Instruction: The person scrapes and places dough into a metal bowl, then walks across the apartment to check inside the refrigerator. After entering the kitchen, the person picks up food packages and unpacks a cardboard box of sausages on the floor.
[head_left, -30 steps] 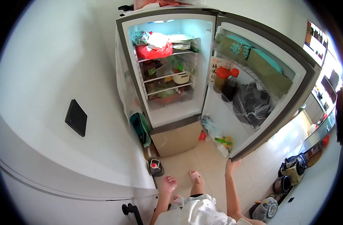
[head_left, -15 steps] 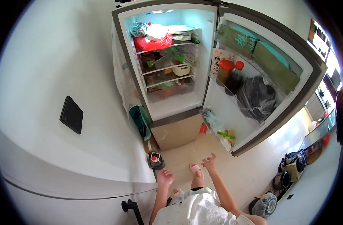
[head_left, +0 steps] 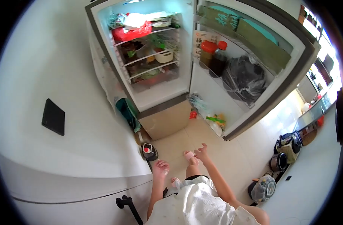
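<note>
My left hand is raised in front of me with its fingers loosely curled and a little apart, nothing in it. Beyond it on the floor stands a dark jug with a red cap. My right hand hovers over the floor near my pink slipper, fingers spread, holding nothing. Ahead, a fridge stands with its door swung to the right. Inside, a red plastic bag lies on the top shelf, and a white container sits lower. Neither hand touches the fridge.
Door shelves hold red-capped bottles, a dark bagged bundle and green boxes. A green bag leans beside the fridge. Pots and a plastic-covered appliance line the right wall. A black door handle juts out lower left.
The view has shifted, so the fridge and its door appear further left and higher. Both hands stay raised and empty, in nearly the same pose.
</note>
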